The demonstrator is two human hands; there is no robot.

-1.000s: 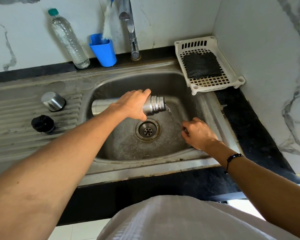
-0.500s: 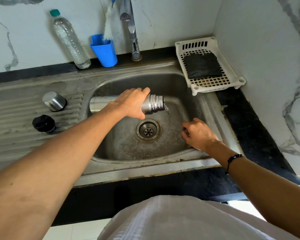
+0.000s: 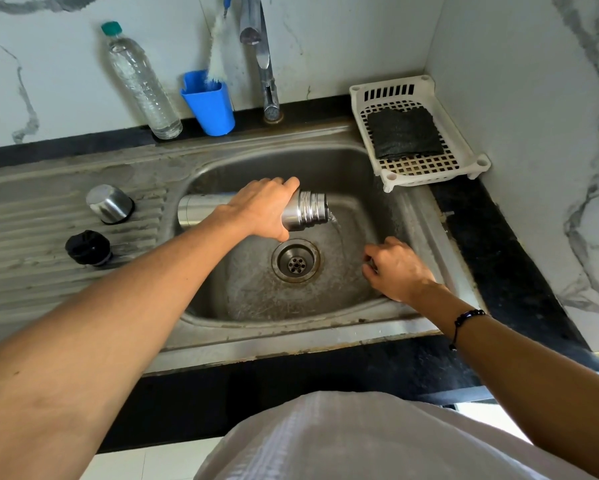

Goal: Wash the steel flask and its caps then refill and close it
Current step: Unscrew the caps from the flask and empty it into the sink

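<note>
My left hand (image 3: 261, 207) grips the steel flask (image 3: 305, 211) around its upper body and holds it sideways over the sink basin (image 3: 325, 168), mouth to the right. A thin stream of water (image 3: 336, 225) runs out of the mouth. My right hand (image 3: 396, 268) hovers low in the basin's right side with fingers curled; whether it holds anything I cannot see. The steel cap (image 3: 109, 204) and the black inner cap (image 3: 87, 247) stand on the ribbed drainboard (image 3: 31, 230) to the left.
A clear plastic water bottle (image 3: 140, 83), a blue cup (image 3: 210, 103) with a brush and the tap (image 3: 265, 60) line the back wall. A white rack (image 3: 464, 147) with a dark scrub pad (image 3: 403, 133) sits at the back right. The drain (image 3: 296, 261) lies mid-basin.
The flask stays tipped sideways in my left hand and shifts slightly. The pour thinned half a second ago and now runs again. My right hand has barely moved.
</note>
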